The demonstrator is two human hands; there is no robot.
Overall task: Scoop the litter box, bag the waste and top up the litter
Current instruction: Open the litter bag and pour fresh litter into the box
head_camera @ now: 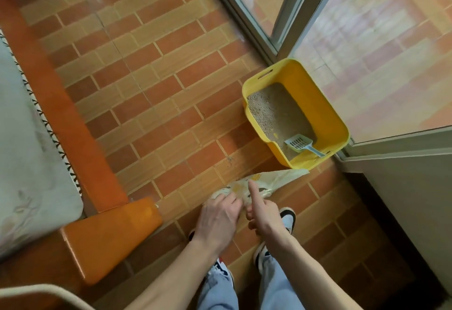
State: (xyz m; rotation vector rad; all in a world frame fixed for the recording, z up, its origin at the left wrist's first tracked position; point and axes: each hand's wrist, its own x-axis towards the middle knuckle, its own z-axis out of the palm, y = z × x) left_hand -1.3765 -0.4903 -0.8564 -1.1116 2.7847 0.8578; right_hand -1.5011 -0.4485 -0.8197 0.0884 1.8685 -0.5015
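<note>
Box point(329, 104): yellow, scoop point(299, 143) lies inside | bag point(276, 179) just below box | our left hand point(218, 219) and right hand point(265, 212) pinch bag.

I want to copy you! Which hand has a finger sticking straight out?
The right hand. Its index finger points straight out over the plastic bag, while the left hand has its fingers curled down, gripping the bag.
</note>
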